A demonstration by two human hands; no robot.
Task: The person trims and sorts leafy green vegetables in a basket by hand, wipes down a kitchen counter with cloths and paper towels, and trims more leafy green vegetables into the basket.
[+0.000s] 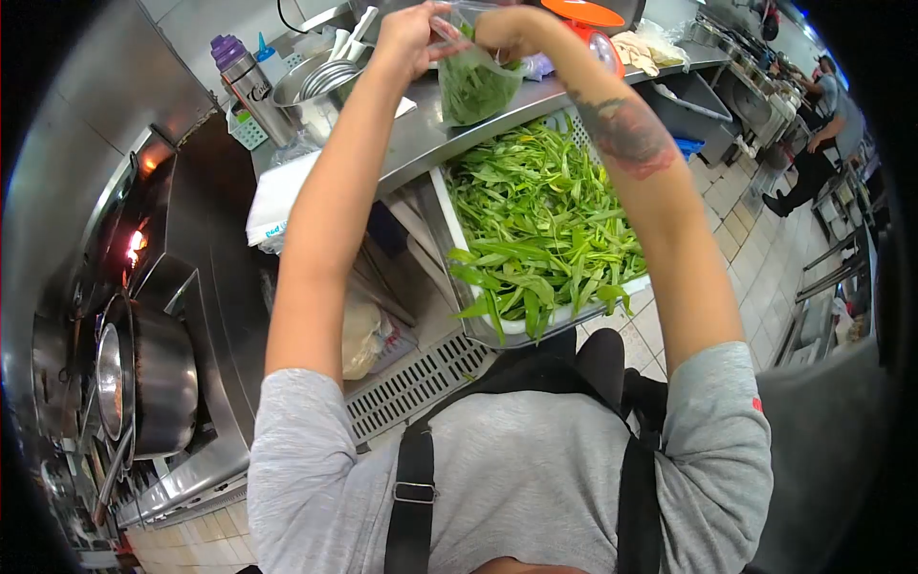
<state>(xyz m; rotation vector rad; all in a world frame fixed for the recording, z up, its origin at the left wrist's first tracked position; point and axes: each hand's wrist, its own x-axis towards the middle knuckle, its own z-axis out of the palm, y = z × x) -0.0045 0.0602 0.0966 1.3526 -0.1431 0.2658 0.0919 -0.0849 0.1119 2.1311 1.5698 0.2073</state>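
Observation:
At the top of the view my left hand [411, 38] is closed on the rim of a clear plastic bag [478, 88], which has green leaves in its lower part. My right hand [507, 34] is at the bag's mouth with its fingers bent down; what they hold, if anything, is hidden. The bag hangs in front of the steel counter [402, 153]. Below it a white tray [449, 215] is heaped with long green leaves [545, 220].
On the left stand a large steel pot [163, 383] and a lit burner [137, 244]. A thermos [251, 84], a pot with ladles [320, 86] and white bags [279, 201] are on the counter. A grey bin [684, 110] is right; other people [832, 124] stand far right.

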